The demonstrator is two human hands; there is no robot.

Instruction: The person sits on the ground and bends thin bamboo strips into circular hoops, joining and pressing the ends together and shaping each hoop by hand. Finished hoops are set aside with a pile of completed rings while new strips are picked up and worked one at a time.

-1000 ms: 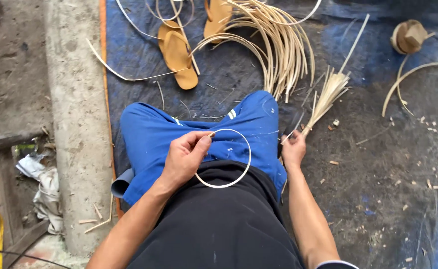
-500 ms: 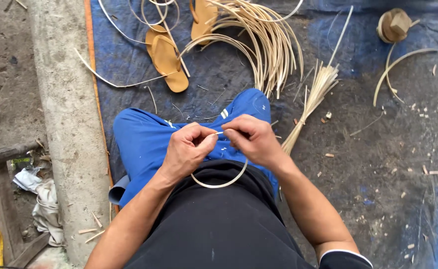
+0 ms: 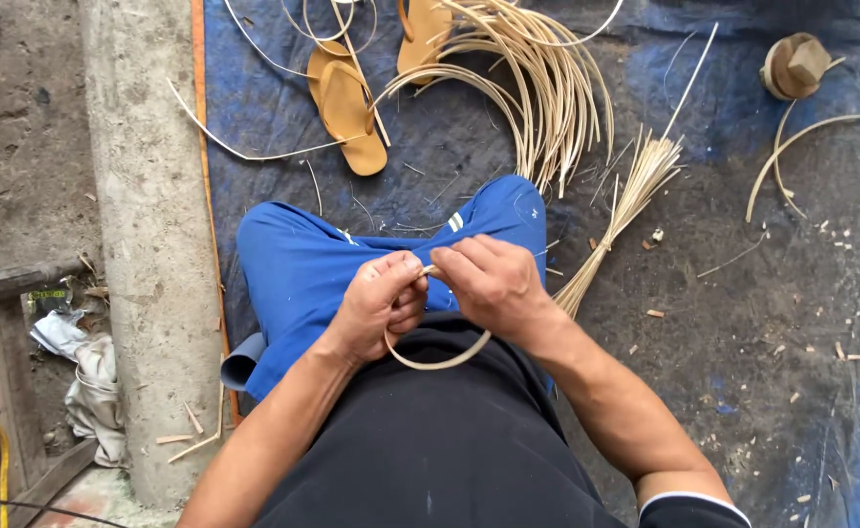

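My left hand (image 3: pixel 376 303) and my right hand (image 3: pixel 489 282) meet over my lap, fingertips pinched together on the top of a pale cane ring (image 3: pixel 440 360). The ring's lower arc hangs below both hands against my black shirt. My legs in blue shorts (image 3: pixel 298 274) are folded beneath. A bundle of thin straw-coloured splints (image 3: pixel 625 200) lies just right of my right hand on the ground.
A sheaf of long curved cane strips (image 3: pixel 547 88) lies ahead on a blue tarp (image 3: pixel 254 108). Two tan sandals (image 3: pixel 347 103) sit at the top left, with thin cane hoops. A small coil (image 3: pixel 796 64) rests at far right. A concrete curb (image 3: pixel 147 225) runs along the left.
My right hand came in from the splint bundle to the ring and joined my left hand on it. The ring is now drawn closer to my body.
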